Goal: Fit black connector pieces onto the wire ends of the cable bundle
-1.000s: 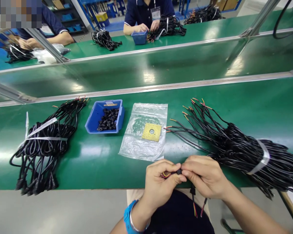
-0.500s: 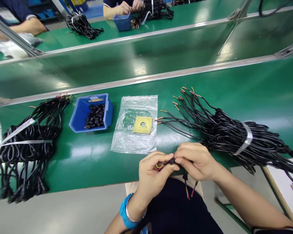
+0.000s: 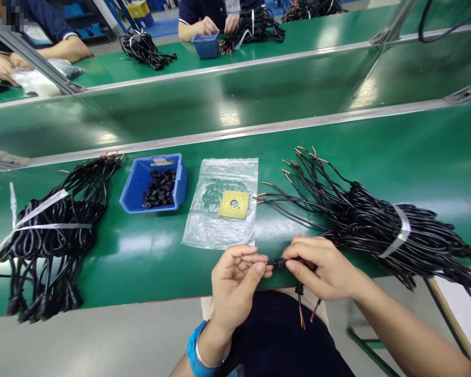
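Observation:
Between my hands, just above the bench's front edge, runs a thin black cable with a small black grommet on it. My left hand pinches the cable's wire end between thumb and forefinger. On the other side of the grommet, my right hand grips the cable. Below my right palm hang other cable ends, one with a black grommet, showing red and yellow wires. To the right lies a tied bundle of black cables, its stripped ends pointing left.
A blue bin of small black parts stands left of centre. Beside it, a yellow sponge pad lies on a clear plastic bag. Another cable bundle is at far left. Across the metal rail, co-workers handle cables and a bag.
My left hand has shifted left along the cable, away from my right hand, and its other fingers have loosened. The grommet now shows between the hands. The view has shifted slightly.

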The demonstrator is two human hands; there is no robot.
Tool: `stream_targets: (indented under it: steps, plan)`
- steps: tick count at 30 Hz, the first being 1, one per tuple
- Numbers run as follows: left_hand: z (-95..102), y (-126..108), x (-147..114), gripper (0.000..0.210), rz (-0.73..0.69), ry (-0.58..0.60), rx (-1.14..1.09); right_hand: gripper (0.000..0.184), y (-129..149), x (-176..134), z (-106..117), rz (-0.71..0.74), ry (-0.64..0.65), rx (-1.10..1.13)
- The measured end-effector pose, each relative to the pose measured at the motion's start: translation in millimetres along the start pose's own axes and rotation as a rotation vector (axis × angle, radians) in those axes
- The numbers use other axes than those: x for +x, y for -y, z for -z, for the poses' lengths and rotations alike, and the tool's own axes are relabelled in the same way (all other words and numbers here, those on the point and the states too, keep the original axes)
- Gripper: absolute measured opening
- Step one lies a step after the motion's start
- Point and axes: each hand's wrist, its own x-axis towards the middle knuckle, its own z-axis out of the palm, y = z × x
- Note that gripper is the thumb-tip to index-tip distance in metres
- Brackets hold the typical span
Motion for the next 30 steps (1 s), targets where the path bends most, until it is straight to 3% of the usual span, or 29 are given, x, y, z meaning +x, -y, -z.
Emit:
stream_targets:
  steps: [7,11,15,21,25,30]
  plan:
    - [5.7,2,3,0.016,-0.078,-0.081,-0.135,0.009,0,-4,3,-0.012,0.028,0.047]
    - [6.3,4,4,0.011,-0.050,-0.042,-0.079,0.011,1,-8,11,-0.058,0.149,0.069]
    - [5.7,4,2,0.013,-0.024,0.085,0.117,0.013,3,-13,18,-0.104,0.258,0.108]
    - [1.7,-2,4,0.027,-0.004,0.456,0.511,0.013,10,-17,25,-0.137,0.339,0.122]
    - [-1.0,-7,6,0.031,0.004,0.550,0.571,0.024,18,-17,37,-0.042,0.147,0.102]
    - [-10.2,-11,4,0.029,0.030,0.654,0.615,0.024,22,-12,38,-0.040,-0.147,-0.162]
